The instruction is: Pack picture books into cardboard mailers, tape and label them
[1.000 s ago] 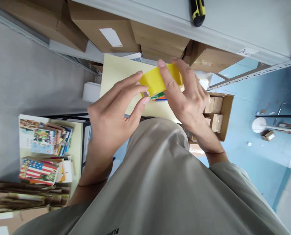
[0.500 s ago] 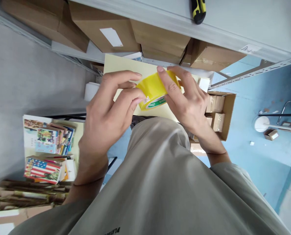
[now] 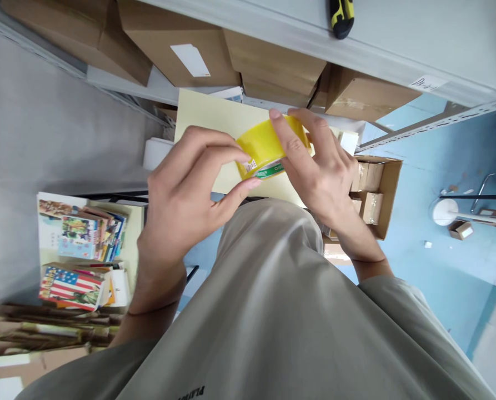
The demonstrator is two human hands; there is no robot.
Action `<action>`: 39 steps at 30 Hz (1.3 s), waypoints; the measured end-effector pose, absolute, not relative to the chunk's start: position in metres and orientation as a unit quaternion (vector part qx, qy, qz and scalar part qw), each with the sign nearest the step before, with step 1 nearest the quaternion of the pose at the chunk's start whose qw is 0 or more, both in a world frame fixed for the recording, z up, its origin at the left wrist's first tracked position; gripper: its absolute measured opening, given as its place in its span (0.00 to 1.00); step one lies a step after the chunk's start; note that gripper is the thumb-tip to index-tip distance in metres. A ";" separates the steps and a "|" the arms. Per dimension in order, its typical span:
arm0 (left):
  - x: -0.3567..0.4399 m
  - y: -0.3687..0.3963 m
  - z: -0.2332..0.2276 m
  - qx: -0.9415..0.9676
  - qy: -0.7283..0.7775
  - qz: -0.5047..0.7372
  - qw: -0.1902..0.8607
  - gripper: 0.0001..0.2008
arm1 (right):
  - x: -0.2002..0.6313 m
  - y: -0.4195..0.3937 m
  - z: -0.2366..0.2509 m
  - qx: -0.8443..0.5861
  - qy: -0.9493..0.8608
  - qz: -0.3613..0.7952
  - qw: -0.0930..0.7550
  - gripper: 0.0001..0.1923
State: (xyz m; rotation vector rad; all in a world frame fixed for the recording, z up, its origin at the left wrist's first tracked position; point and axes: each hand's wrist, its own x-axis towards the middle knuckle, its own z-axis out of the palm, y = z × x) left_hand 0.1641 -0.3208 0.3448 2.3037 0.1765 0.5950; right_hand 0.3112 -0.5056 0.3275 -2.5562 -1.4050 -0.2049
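Left hand (image 3: 185,189) thumb dropped beneath tape roll (image 3: 264,145) since half a second ago, fingertips pinching its edge, right hand (image 3: 318,166) grasping roll at frame centre, far side hidden behind fingers.

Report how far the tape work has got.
Done: the yellow tape roll is picked up, gripped by the right hand. In hand: the left hand pinches at the roll's edge. Left: no strip is pulled free yet, judging by the frame.
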 end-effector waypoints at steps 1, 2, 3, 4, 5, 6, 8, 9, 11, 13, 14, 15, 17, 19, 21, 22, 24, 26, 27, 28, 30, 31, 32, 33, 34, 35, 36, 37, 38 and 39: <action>0.164 -0.322 0.345 0.896 0.075 0.233 0.371 0.08 | 0.310 -0.505 0.327 -0.870 -0.476 -0.073 0.105 0.37; 0.165 -0.324 0.345 0.895 0.083 0.237 0.369 0.08 | 0.309 -0.504 0.327 -0.870 -0.475 -0.079 0.103 0.36; 0.165 -0.326 0.344 0.894 0.094 0.242 0.364 0.07 | 0.308 -0.504 0.326 -0.870 -0.474 -0.089 0.103 0.36; 0.165 -0.329 0.343 0.894 0.106 0.246 0.359 0.06 | 0.307 -0.503 0.324 -0.868 -0.474 -0.105 0.105 0.34; 0.165 -0.332 0.342 0.894 0.117 0.248 0.354 0.05 | 0.307 -0.503 0.322 -0.865 -0.474 -0.124 0.108 0.33; 0.166 -0.336 0.341 0.895 0.126 0.249 0.348 0.04 | 0.306 -0.502 0.319 -0.862 -0.473 -0.145 0.114 0.31; 0.166 -0.342 0.340 0.897 0.142 0.251 0.335 0.03 | 0.306 -0.502 0.314 -0.859 -0.470 -0.161 0.124 0.28; 0.166 -0.344 0.340 0.897 0.147 0.253 0.331 0.04 | 0.307 -0.501 0.312 -0.860 -0.469 -0.153 0.128 0.27; 0.167 -0.347 0.341 0.895 0.152 0.256 0.332 0.05 | 0.307 -0.502 0.309 -0.866 -0.467 -0.122 0.133 0.27; 0.167 -0.349 0.343 0.892 0.152 0.262 0.337 0.06 | 0.308 -0.502 0.308 -0.868 -0.466 -0.103 0.135 0.28; 0.167 -0.350 0.344 0.890 0.151 0.266 0.337 0.07 | 0.307 -0.502 0.308 -0.868 -0.466 -0.103 0.136 0.29; 0.167 -0.350 0.345 0.890 0.150 0.270 0.336 0.07 | 0.307 -0.502 0.308 -0.868 -0.467 -0.106 0.136 0.30; 0.167 -0.351 0.346 0.890 0.151 0.273 0.334 0.08 | 0.307 -0.501 0.309 -0.866 -0.468 -0.121 0.130 0.29; 0.167 -0.352 0.345 0.887 0.156 0.272 0.337 0.08 | 0.307 -0.501 0.310 -0.863 -0.468 -0.152 0.114 0.28; 0.167 -0.352 0.343 0.884 0.161 0.271 0.345 0.09 | 0.307 -0.500 0.311 -0.855 -0.468 -0.199 0.098 0.25; 0.167 -0.352 0.341 0.881 0.164 0.272 0.350 0.09 | 0.307 -0.500 0.311 -0.851 -0.468 -0.219 0.095 0.25; 0.167 -0.351 0.336 0.877 0.164 0.277 0.358 0.10 | 0.307 -0.500 0.312 -0.844 -0.470 -0.236 0.103 0.25; 0.168 -0.350 0.332 0.874 0.151 0.291 0.359 0.11 | 0.307 -0.499 0.313 -0.842 -0.474 -0.236 0.108 0.25; 0.168 -0.349 0.330 0.873 0.142 0.302 0.356 0.11 | 0.307 -0.499 0.314 -0.839 -0.476 -0.242 0.103 0.25; 0.169 -0.348 0.328 0.872 0.133 0.314 0.351 0.11 | 0.306 -0.499 0.315 -0.836 -0.478 -0.253 0.095 0.25; 0.168 -0.347 0.325 0.872 0.122 0.329 0.341 0.11 | 0.306 -0.498 0.316 -0.831 -0.480 -0.272 0.077 0.25; 0.168 -0.346 0.323 0.872 0.121 0.330 0.340 0.11 | 0.305 -0.498 0.316 -0.832 -0.477 -0.273 0.072 0.25; 0.167 -0.346 0.321 0.872 0.122 0.328 0.341 0.10 | 0.305 -0.497 0.316 -0.838 -0.475 -0.259 0.068 0.26; 0.167 -0.346 0.318 0.873 0.123 0.322 0.344 0.10 | 0.305 -0.497 0.316 -0.845 -0.473 -0.240 0.069 0.27; 0.166 -0.345 0.315 0.874 0.123 0.316 0.348 0.10 | 0.305 -0.497 0.315 -0.853 -0.468 -0.217 0.076 0.27; 0.165 -0.345 0.313 0.874 0.123 0.310 0.353 0.11 | 0.306 -0.496 0.315 -0.861 -0.465 -0.189 0.087 0.27; 0.165 -0.345 0.311 0.874 0.122 0.304 0.359 0.12 | 0.306 -0.496 0.314 -0.867 -0.462 -0.159 0.100 0.27; 0.166 -0.345 0.310 0.873 0.120 0.300 0.365 0.12 | 0.306 -0.495 0.313 -0.871 -0.459 -0.135 0.113 0.27; 0.166 -0.345 0.309 0.871 0.117 0.301 0.370 0.12 | 0.307 -0.495 0.312 -0.873 -0.456 -0.119 0.124 0.27; 0.167 -0.345 0.310 0.869 0.117 0.306 0.371 0.11 | 0.307 -0.494 0.311 -0.875 -0.453 -0.110 0.131 0.28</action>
